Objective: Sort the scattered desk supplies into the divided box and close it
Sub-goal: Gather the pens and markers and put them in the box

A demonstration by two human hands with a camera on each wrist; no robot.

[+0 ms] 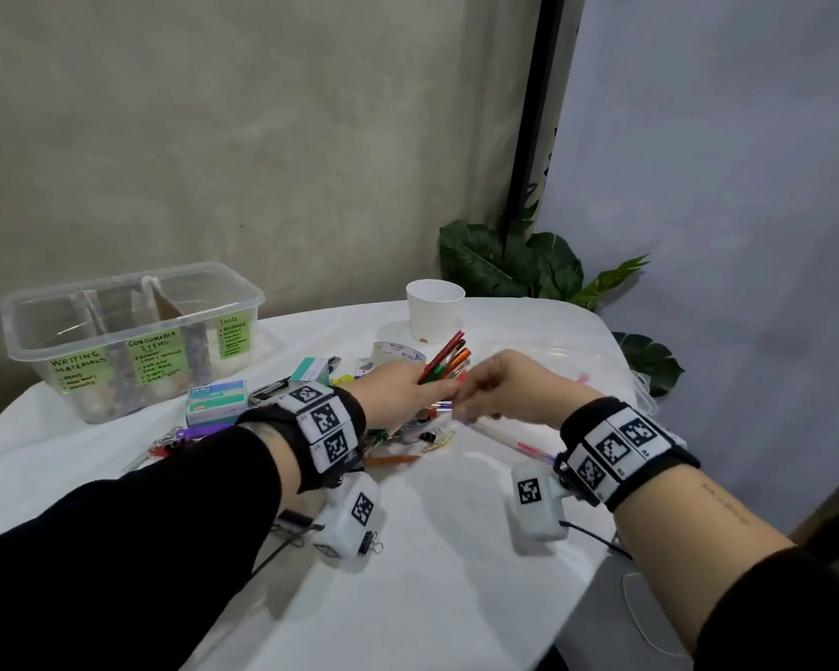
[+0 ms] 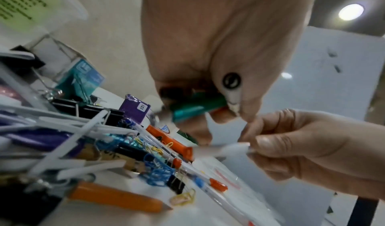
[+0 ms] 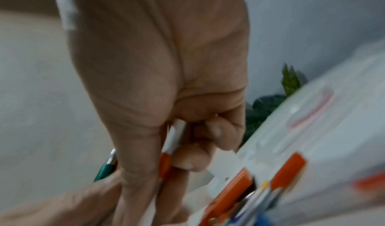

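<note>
**White table, pens passing hand to hand**

White table (image 1: 437,520) nearest me; above it my right hand (image 1: 500,389) pinches a white pen (image 3: 175,137), its long axis aimed left at my left hand (image 1: 398,394), whose grip closes round a bundle of pens (image 1: 446,355). Farther left stands the divided box (image 1: 132,331), lid off.

1. The left hand (image 1: 403,387) is stretched forward, its fingers curled round a bundle of pens (image 1: 444,358).
2. The right hand (image 1: 504,387), just right of it, pinches one white pen (image 3: 174,137) between thumb and fingers.
</note>
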